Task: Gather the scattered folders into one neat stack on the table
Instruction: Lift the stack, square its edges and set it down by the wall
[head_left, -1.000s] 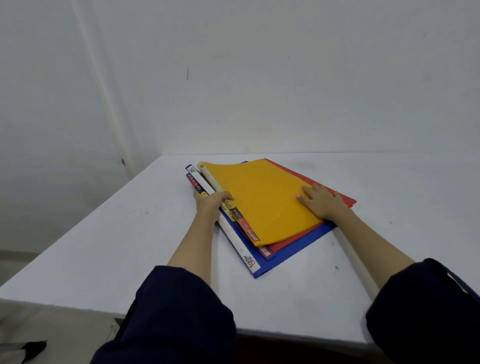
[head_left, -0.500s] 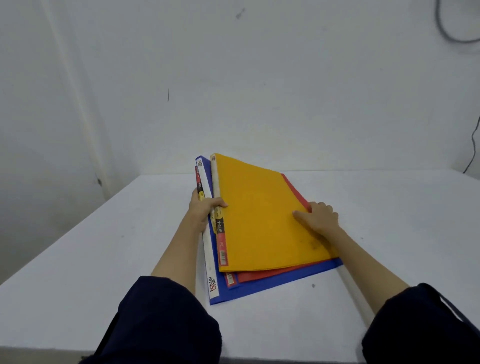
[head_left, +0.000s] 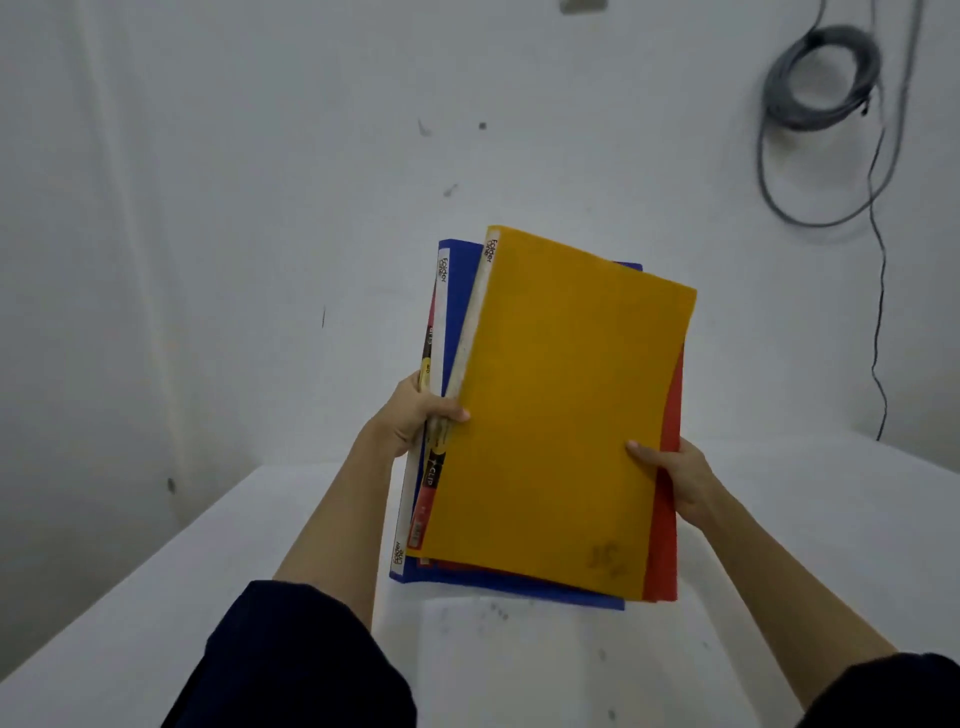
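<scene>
Gripping the folder bundle (head_left: 550, 415) upright above the white table (head_left: 779, 545): left hand (head_left: 415, 415) clamping the spines, right hand (head_left: 675, 478) pinching the opposite edge, yellow folder (head_left: 561, 374) facing front.

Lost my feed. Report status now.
Left hand shut on folder spines, right hand shut on opposite edge. Folders gathered, tilted up, edges uneven: yellow front, red, blue behind. Table below, nothing blocking.
</scene>
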